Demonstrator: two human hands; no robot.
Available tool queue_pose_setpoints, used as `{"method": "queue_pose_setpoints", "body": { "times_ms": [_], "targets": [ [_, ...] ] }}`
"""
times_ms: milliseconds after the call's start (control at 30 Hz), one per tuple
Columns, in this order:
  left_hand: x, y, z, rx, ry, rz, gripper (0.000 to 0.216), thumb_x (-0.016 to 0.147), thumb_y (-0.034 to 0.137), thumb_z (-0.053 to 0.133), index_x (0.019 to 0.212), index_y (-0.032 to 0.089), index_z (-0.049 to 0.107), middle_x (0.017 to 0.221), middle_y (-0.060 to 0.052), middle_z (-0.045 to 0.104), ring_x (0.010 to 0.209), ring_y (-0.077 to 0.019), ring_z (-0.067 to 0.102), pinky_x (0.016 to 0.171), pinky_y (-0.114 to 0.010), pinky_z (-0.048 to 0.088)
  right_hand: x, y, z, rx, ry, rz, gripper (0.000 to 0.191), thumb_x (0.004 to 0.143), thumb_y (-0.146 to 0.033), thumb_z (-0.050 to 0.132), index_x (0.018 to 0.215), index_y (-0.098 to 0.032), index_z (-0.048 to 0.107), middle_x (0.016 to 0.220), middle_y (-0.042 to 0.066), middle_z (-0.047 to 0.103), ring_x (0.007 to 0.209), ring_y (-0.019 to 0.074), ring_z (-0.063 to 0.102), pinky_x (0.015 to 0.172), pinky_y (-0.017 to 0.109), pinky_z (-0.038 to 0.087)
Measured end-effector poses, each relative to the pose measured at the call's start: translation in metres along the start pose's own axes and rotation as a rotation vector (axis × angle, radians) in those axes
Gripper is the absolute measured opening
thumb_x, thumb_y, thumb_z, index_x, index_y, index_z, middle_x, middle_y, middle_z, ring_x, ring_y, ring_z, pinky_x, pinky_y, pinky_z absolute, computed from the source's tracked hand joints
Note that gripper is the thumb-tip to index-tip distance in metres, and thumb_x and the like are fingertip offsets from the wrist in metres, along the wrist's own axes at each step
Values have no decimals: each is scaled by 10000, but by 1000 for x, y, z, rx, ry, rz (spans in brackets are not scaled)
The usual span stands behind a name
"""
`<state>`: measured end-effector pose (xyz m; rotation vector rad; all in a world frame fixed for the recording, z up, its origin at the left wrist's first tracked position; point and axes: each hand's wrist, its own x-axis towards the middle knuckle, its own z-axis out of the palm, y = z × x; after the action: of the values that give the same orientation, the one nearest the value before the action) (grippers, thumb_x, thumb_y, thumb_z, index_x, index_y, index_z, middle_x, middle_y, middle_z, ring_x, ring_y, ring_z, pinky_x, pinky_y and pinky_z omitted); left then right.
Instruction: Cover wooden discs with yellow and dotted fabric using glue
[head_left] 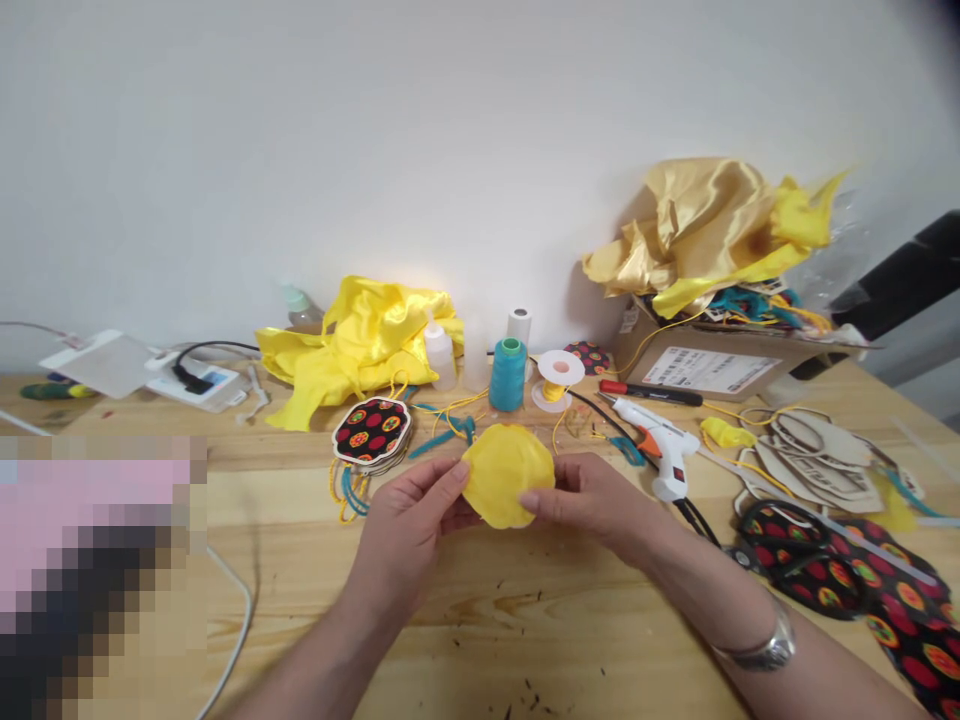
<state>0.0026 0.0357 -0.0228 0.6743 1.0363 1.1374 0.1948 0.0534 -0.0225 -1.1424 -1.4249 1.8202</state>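
Note:
A yellow fabric piece (508, 470), roundish with a gently scalloped edge, is held up above the wooden table between my two hands. My left hand (420, 510) pinches its left edge, thumb on the face turned to me. On the opposite side my right hand (589, 500) grips the right edge, thumb pressed on the lower right of the face. The fingers behind the piece are mostly hidden. Just beyond it stands a teal thread spool (508, 376). Left of my hands lies a stack of scalloped pieces topped with dark patterned fabric (372, 431), with yellow and teal cords.
Crumpled yellow satin (360, 330) lies at the back beside a white bottle (439, 352). To the right are a glue gun (660, 445), a red-and-black marker (651, 392), black-handled scissors (806, 560) and a cardboard box (705, 360) heaped with fabric. A power strip (199, 380) sits left.

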Motion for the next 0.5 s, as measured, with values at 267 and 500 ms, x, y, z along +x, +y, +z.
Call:
{"method": "queue_pose_setpoints", "body": {
  "times_ms": [267, 500],
  "targets": [
    [-3, 1, 1, 122, -23, -20, 252, 713, 327, 742, 901, 160, 754, 818, -73, 754, 708, -206, 691, 651, -296, 558, -3, -11, -8, 31, 168, -12, 395, 745, -547, 650, 808, -162, 713, 697, 19, 639, 638, 125, 540, 578, 232, 393],
    [-2, 1, 1, 183, -12, -6, 249, 690, 344, 754, 875, 178, 767, 770, -63, 752, 672, -201, 681, 628, -294, 555, -1, -7, -10, -13, 206, 11, 442, 711, -570, 668, 795, -140, 729, 654, 16, 611, 556, 96, 439, 525, 237, 301]
  ]
}}
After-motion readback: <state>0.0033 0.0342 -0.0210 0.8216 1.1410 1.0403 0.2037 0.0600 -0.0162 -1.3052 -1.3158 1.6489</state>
